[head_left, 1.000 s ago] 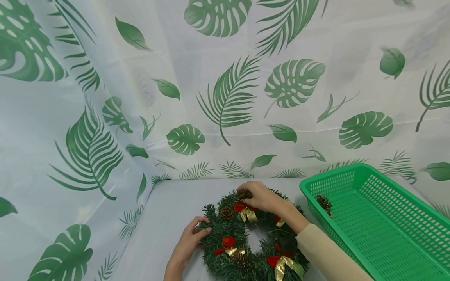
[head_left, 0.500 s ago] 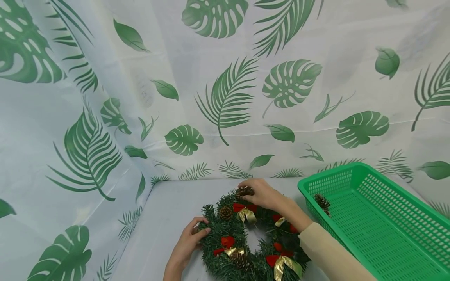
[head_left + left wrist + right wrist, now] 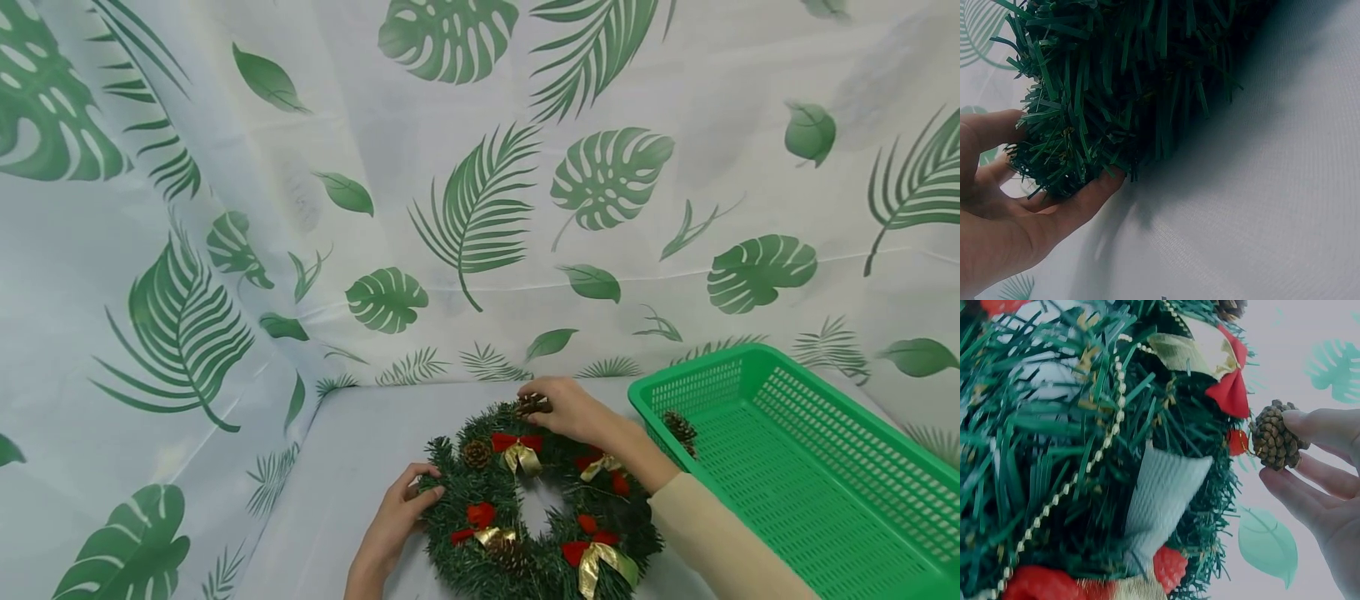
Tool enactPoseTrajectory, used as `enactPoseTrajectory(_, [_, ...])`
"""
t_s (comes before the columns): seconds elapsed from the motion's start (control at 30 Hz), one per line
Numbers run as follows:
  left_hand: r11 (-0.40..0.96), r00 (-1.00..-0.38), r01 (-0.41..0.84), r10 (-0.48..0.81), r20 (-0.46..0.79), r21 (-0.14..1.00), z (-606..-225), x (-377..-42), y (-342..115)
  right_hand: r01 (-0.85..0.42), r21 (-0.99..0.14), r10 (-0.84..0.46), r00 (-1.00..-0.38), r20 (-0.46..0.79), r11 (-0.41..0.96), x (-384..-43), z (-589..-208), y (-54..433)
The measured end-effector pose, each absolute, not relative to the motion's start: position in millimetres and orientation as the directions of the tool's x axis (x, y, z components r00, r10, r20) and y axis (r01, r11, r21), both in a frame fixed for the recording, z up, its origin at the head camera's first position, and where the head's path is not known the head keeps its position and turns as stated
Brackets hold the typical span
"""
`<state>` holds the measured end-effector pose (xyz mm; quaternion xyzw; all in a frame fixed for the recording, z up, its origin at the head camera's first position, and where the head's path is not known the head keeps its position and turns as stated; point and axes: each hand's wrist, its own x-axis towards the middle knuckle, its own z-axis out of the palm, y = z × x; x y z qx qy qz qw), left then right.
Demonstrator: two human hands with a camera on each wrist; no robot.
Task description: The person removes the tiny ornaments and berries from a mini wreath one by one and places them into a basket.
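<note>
A green Christmas wreath [image 3: 450,546] of tinsel-like needles lies on the white-covered table, trimmed with red-and-gold bows [image 3: 517,450], red berries and a bead string [image 3: 1120,394]. My left hand [image 3: 393,521] grips its left edge, thumb and fingers either side of the greenery [image 3: 1066,150]. Over the wreath's far rim, my right hand [image 3: 573,412] pinches a brown pine cone [image 3: 1275,436] between thumb and fingers. In the right wrist view a thin gold loop shows on this cone, beside a red berry. Two other pine cones sit on the wreath, one at upper left [image 3: 476,454], another at lower left [image 3: 508,552].
To the right stands a long green plastic basket [image 3: 810,492], with brown pine cones [image 3: 680,429] at its left wall. A white leaf-print curtain [image 3: 480,333] hangs behind and on the left. My right sleeve [image 3: 712,533] passes close to the basket's near-left side.
My right hand has shifted slightly right and away along the wreath's far rim, carrying the pine cone. My left hand keeps its hold on the left edge. The head view has turned slightly.
</note>
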<state>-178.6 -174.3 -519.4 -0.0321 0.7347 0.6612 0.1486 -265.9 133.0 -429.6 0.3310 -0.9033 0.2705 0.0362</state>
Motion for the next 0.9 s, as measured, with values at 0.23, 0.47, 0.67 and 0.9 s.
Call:
enactPoseTrajectory(0.23, [0.126,-0.954,-0.245,0.147,-0.262,0.961,-520,-179,-175,-0.615,-0.449,-0.569,-0.783,0.250,0.649,-264,-427,144])
enactPoseTrajectory(0.47, [0.131,-0.953,-0.247,0.145,-0.265,0.960,-520,-179,-174,-0.598,-0.488,-0.550,-0.795,0.256,0.636,-263,-424,155])
enactPoseTrajectory(0.67, [0.131,-0.953,-0.246,0.146,-0.264,0.960,-519,-180,-174,-0.603,-0.500,-0.545,-0.792,0.277,0.622,-261,-423,167])
enactPoseTrajectory(0.9, [0.129,-0.953,-0.246,0.146,-0.264,0.961,-519,-178,-174,-0.586,-0.518,-0.522,-0.805,0.283,0.624,-259,-423,177])
